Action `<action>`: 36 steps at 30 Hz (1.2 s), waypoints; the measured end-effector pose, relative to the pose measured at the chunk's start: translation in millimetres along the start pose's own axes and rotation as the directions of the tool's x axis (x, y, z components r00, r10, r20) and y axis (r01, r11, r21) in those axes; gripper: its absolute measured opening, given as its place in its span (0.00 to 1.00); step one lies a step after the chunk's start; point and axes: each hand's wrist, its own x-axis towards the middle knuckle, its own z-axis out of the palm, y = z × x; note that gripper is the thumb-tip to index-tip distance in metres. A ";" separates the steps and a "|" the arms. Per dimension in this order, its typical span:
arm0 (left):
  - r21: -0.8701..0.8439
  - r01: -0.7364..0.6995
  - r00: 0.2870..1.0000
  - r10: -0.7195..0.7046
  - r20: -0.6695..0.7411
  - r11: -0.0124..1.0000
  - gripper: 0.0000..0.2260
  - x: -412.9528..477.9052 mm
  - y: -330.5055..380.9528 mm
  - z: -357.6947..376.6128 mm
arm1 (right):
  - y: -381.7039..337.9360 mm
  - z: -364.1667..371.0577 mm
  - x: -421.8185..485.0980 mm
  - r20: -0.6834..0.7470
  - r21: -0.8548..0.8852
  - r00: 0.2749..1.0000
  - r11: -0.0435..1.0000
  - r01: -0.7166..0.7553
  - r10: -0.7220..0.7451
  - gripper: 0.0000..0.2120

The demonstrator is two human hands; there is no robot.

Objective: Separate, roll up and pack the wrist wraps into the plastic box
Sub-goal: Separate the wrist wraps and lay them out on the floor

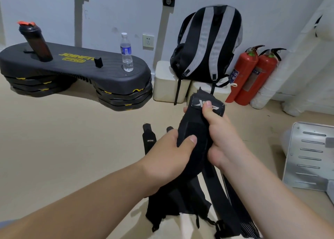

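Status: early, my read is you're in the separation step. You've got both hands on one black wrist wrap bundle (194,130), held up in front of you above the floor (72,148). Your left hand (168,150) grips the lower part, thumb pressed across the front, fingers curled behind. Your right hand (222,133) grips the upper end, thumb pinning the logo label (215,108), fingers wrapped round the back. Neither hand is spread; both are clamped on fabric. Below your hands, loose black straps (182,202) hang in a tangle, so I judge there's more than one wrap in that bundle and they're not apart yet. Can't tell how many. One more wrap (149,141) lies flat and unrolled on the floor just beyond your left hand. No rolled wrap is visible anywhere. Plastic box: I can't identify it with confidence. The pale slatted panel (310,157) at the right edge may be it or its lid, can't tell, and nothing black sits on it. Done: nothing I can confirm. Left: pull the wraps apart, roll each one including the floor one, pack them all. Background, not task-relevant: step platform (72,65) carrying a shaker bottle (36,41) and a water bottle (126,52), a backpack (207,43), two fire extinguishers (253,72).
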 end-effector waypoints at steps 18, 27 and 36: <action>-0.293 -0.139 0.907 0.003 -0.422 0.946 0.09 16.7 35.2 -49.6 | 38.7 8.4 -12.4 0.389 -0.556 0.921 0.804 0.213 0.025 0.11; -0.104 0.001 0.998 -0.008 -0.062 0.995 0.11 5.7 10.6 -23.4 | 22.8 5.2 2.1 0.134 -0.372 0.979 0.908 0.194 -0.154 0.10; 0.062 -0.018 1.000 0.019 -0.021 0.998 0.14 6.1 5.4 -15.7 | 1.9 -8.4 4.9 0.043 -0.195 0.994 0.977 -0.089 0.099 0.18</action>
